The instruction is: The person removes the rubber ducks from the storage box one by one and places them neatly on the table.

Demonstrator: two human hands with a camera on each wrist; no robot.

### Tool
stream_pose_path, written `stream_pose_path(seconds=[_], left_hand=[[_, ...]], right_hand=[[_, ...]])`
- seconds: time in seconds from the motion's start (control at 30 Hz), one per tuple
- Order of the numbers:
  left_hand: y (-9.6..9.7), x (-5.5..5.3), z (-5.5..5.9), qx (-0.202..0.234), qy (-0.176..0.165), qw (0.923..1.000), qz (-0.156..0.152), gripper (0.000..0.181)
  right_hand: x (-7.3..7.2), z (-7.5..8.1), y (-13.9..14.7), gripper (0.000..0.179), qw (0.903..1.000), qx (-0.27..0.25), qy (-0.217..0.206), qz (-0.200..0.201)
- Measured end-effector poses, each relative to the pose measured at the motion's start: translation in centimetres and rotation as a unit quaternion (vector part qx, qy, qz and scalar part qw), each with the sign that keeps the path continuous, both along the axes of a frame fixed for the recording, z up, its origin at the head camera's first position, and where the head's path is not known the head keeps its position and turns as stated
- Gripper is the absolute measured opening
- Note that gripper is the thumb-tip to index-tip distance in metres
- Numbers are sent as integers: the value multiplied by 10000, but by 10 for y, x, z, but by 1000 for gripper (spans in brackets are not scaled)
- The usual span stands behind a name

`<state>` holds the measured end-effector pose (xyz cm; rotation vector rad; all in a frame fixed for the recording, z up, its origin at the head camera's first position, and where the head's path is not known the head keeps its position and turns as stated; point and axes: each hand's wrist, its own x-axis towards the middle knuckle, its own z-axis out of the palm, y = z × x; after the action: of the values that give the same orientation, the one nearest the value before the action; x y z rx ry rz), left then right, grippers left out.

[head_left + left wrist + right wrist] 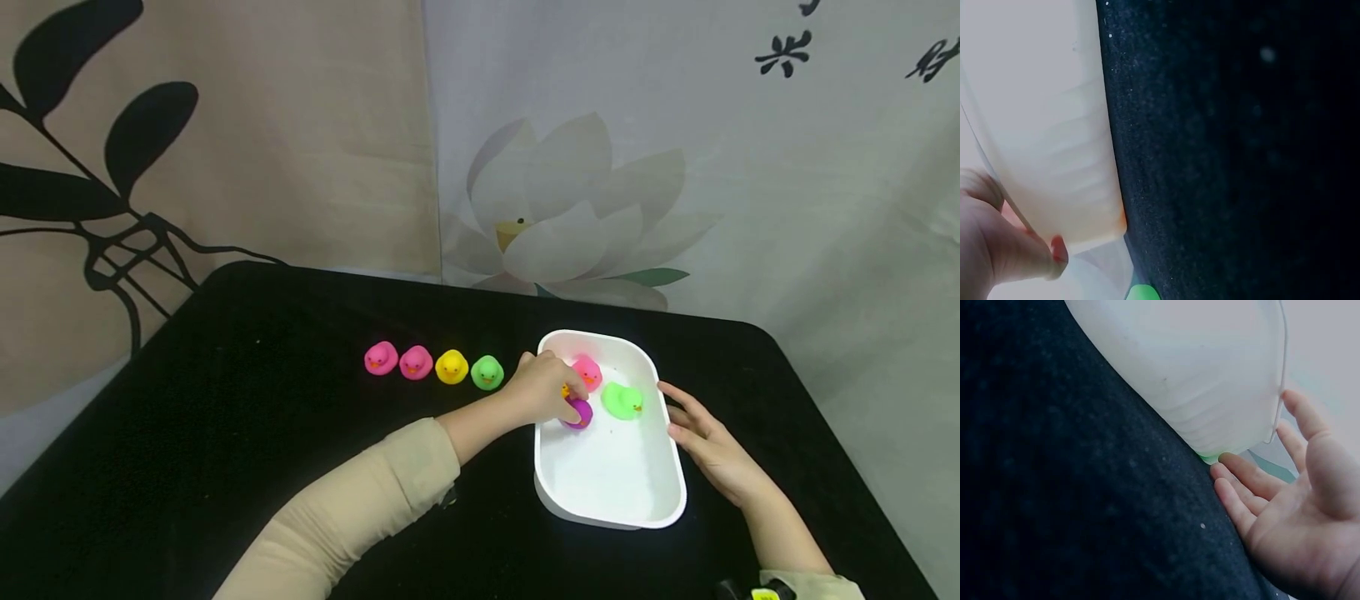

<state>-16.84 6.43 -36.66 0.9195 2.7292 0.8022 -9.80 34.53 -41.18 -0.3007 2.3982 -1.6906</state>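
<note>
Head view: small purple rubber duck (580, 412) sits inside the white rounded plastic tray (609, 508), near its left wall, pinched by curled fingers of the left hand (542, 387) reaching over the rim. Just beside it in the tray: pink rubber duck (588, 372) and green rubber duck (622, 401). Right hand (708, 446) lies flat with straight fingers against the tray's right outer wall, holding nothing. Black cloth table (225, 433) carries a row left of the tray: two pink, one yellow, one green duck (487, 372).
</note>
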Motion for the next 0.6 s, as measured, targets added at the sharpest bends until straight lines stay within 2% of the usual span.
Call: stream_pose_path(seconds=[0.27, 0.6], left_hand=[[-4, -2, -1, 197, 101, 9997, -105, 28], [-9, -2, 6, 633, 12, 9980, -88, 30]], right_hand=[[0, 1, 0, 59, 10000, -20, -5, -15], [-2, 3, -1, 60, 9999, 16, -93, -60]])
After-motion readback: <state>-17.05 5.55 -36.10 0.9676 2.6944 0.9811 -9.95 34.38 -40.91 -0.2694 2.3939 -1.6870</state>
